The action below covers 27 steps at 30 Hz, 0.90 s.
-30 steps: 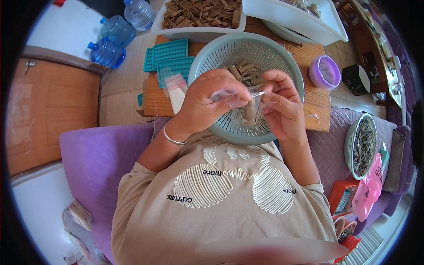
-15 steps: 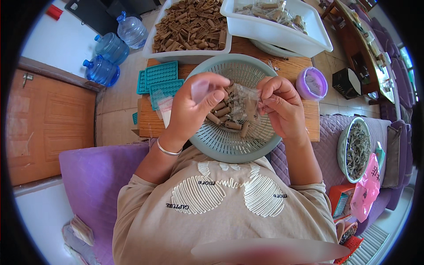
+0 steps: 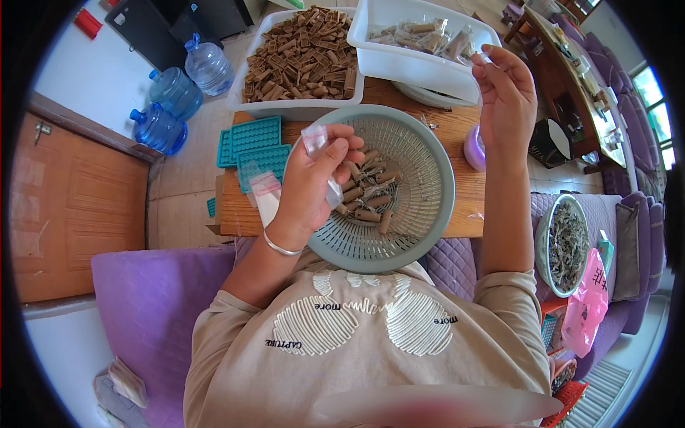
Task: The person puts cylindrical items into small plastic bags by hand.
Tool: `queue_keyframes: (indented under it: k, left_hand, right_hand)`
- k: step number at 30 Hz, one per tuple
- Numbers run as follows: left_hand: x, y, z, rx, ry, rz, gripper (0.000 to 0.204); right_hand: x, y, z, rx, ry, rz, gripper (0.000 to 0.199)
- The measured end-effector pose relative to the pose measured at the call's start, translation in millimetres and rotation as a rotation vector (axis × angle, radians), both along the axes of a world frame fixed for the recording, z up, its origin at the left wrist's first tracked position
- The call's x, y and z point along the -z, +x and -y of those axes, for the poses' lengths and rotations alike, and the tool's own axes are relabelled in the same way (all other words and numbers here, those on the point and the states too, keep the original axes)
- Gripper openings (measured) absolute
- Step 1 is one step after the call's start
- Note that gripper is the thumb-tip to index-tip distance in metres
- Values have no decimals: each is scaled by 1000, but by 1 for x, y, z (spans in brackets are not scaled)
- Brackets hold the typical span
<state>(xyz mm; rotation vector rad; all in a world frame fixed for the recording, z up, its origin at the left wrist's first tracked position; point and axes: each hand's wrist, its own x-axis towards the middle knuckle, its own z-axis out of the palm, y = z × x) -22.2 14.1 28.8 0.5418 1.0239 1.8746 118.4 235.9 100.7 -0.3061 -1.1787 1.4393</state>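
My left hand is closed round small clear plastic bags, above the left side of a grey-green colander. Brown ridged tube-shaped pieces, with bits of clear film or wire among them, lie in the colander. My right hand is raised at the right end of a white tub, its thumb and fingers pinched on the edge of a clear bag. That bag's lower part merges with the filled bags in the tub, so its contents are hard to make out.
Left of that tub, a white bin holds many brown pieces. Teal ridged trays and more clear bags lie on the wooden table. A purple bucket is partly behind my right forearm. A basin stands on the sofa.
My right hand has moved up and right from over the colander to the white tub, taking the filled bag along. My left hand has shifted slightly; its bags now show more plainly.
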Motion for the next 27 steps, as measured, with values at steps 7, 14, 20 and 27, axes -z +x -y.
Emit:
queue_keyframes:
  k: [7, 14, 20, 27]
  left_hand:
    - [19, 20, 6, 136, 136, 284, 22]
    - [23, 36, 15, 214, 152, 296, 25]
    - [25, 35, 26, 129, 107, 327, 27]
    - [27, 22, 36, 35, -78, 54, 26]
  right_hand:
    - [69, 19, 119, -296, 113, 709, 17]
    - [86, 21, 151, -545, -304, 547, 10]
    - [90, 21, 158, -588, -522, 365, 13]
    - [95, 29, 154, -508, -362, 474, 12]
